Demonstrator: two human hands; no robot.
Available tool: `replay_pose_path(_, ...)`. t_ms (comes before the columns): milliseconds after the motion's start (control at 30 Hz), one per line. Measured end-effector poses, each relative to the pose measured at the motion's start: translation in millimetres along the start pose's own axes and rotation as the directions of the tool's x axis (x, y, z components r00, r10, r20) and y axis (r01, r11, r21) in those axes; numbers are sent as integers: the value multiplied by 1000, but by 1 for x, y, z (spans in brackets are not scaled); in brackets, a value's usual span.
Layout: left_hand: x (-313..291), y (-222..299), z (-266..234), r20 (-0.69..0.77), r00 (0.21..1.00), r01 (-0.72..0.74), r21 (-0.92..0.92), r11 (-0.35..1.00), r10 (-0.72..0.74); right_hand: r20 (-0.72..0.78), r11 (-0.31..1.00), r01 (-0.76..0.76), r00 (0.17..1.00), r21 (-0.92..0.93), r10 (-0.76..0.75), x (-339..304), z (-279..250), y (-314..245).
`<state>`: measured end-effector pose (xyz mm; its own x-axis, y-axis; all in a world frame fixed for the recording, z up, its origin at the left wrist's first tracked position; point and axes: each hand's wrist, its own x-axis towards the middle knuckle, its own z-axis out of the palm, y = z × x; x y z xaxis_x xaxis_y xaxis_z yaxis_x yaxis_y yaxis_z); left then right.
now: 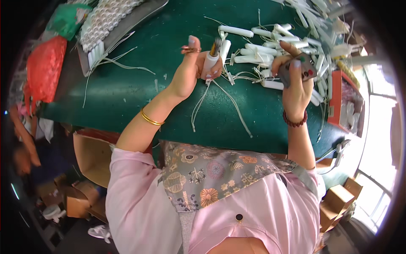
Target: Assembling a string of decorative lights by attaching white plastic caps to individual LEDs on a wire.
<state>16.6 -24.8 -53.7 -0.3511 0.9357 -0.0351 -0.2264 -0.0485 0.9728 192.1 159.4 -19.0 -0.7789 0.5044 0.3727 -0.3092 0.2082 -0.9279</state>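
My left hand is closed round a white cylinder over the green table. A dark and yellowish piece sticks up at its top end; I cannot tell what it is. Two pale wires hang from the bottom end onto the table. In my right hand is a small grey box with red and dark round spots, gripped between thumb and fingers. Beyond and between the hands lies a loose pile of white cylinders with pale wires.
At the far left a grey tray holds rows of white cylinders, beside red and green plastic bags. An open red box stands at the right edge. Cardboard boxes sit below the table. Another person's arm shows far left.
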Motion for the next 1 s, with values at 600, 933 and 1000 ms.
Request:
replay_pose_path(600,5,-11,-24,-24,993,-114,-261,959,112,590,298,513,638,-805,495,96,-32,-119)
replay_pose_path(933,17,-18,-32,-49,993,-111,-187,976,104,723,745,-331,214,-579,657,-16,6,-146)
replay_pose_path(1000,29,-31,-31,172,817,-314,-667,675,551,697,737,-231,240,-635,676,-24,9,-161)
